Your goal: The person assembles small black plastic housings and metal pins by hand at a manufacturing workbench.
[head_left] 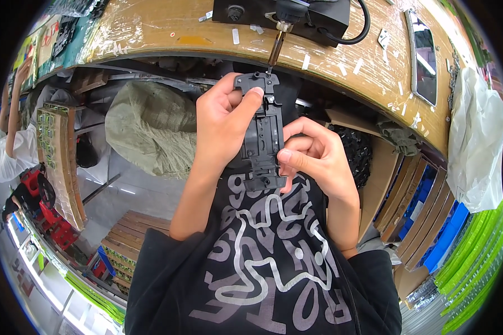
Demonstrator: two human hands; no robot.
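Between my two hands is a long black plastic chassis-like part (265,137), tilted upright in front of my chest. My left hand (226,117) grips its upper left side, thumb pressed on the face near the top. On the lower right edge, my right hand (313,153) pinches the part with thumb and fingers; some fingertips are hidden behind it. A screwdriver bit on a metal shaft (276,47) comes down from a black machine (318,19) and meets the part's top edge near a screw hole. Whether it touches a screw is too small to tell.
The workbench (167,33) is scattered with white scraps. A phone (423,58) lies at its right, beside a hanging white plastic bag (478,139). Below are a box of small black parts (352,151), a grey-green cloth cover (145,128) and stacked trays (58,162). Another person's arm (17,106) shows far left.
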